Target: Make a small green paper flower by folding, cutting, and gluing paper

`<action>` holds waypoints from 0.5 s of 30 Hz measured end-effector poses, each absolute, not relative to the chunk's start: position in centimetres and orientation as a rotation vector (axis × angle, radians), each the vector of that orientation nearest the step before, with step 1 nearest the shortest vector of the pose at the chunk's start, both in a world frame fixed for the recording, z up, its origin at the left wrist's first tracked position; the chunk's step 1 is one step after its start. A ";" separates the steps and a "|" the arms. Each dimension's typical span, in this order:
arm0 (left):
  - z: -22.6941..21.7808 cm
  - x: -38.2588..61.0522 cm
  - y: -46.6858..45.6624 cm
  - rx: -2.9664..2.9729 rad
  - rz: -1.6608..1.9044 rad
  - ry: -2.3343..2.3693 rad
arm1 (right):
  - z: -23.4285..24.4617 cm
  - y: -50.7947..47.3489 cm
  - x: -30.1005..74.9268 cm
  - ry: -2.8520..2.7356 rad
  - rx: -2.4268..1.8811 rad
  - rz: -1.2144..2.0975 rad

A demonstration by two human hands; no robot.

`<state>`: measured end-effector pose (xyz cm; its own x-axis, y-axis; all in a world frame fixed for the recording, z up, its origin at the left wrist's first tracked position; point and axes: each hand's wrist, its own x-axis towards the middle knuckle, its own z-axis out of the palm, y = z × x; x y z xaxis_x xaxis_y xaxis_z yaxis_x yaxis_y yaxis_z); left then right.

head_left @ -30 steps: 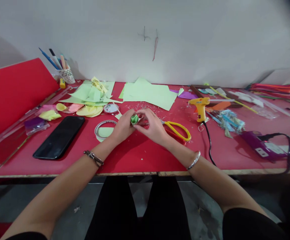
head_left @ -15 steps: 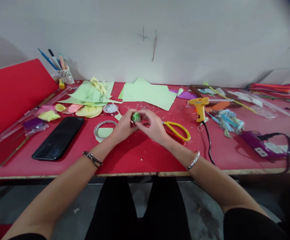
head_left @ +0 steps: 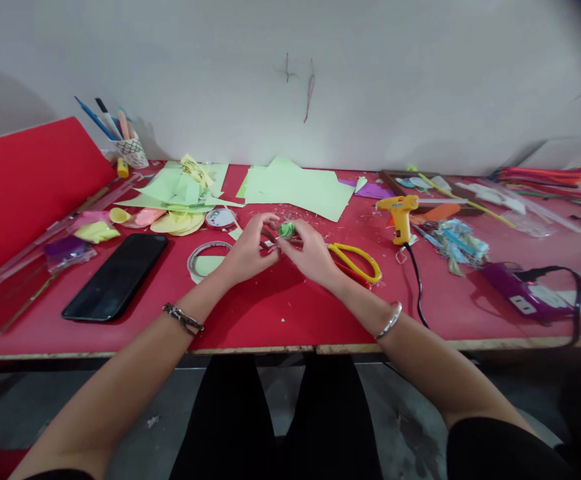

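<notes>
A small coil of green paper (head_left: 286, 230), shaped like a rolled rosette, is held in the fingers of my right hand (head_left: 314, 257) above the middle of the table. My left hand (head_left: 247, 253) is just left of it, its fingers parted and a narrow gap between them and the coil. Beside my left hand lies a ring of tape (head_left: 193, 261) with a piece of green paper in it. Scissors with yellow handles (head_left: 357, 260) lie to the right, partly hidden behind my right hand.
A black phone (head_left: 117, 277) lies left. Green sheets (head_left: 300, 190) and yellow paper pieces (head_left: 183, 223) are at the back. On the right stand a yellow glue gun (head_left: 401, 217) with a trailing cord and a purple power strip (head_left: 523, 290). A cup of pens (head_left: 133, 152) is back left.
The green coil has shifted slightly right and is now with my right hand. My left fingers, earlier around it, have come away and spread.
</notes>
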<state>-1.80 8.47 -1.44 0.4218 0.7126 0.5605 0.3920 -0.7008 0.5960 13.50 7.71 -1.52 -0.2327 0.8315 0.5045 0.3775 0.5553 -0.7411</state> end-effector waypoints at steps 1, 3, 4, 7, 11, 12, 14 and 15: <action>-1.2 -1.9 8.5 2.333 1.209 0.945 | -1.6 7.8 13.6 -1.815 -1.000 0.614; -0.8 -2.1 8.4 2.399 1.279 0.969 | -1.7 8.0 13.7 -1.810 -1.028 0.651; -0.6 -2.2 8.4 2.428 1.309 0.989 | -1.8 8.1 13.7 -1.815 -1.042 0.667; -0.2 -2.3 8.2 2.451 1.318 1.041 | -1.9 8.0 13.7 -1.852 -1.049 0.695; -0.2 -2.1 8.2 2.404 1.260 1.041 | -1.7 7.6 13.5 -1.905 -1.045 0.682; -0.2 -2.1 8.2 2.393 1.264 1.034 | -1.6 7.5 13.4 -1.918 -1.045 0.685; -0.3 -2.1 8.1 2.374 1.284 1.020 | -1.5 7.3 13.4 -1.950 -1.028 0.699; -0.3 -2.0 8.1 2.367 1.292 1.011 | -1.4 7.2 13.3 -1.963 -1.006 0.704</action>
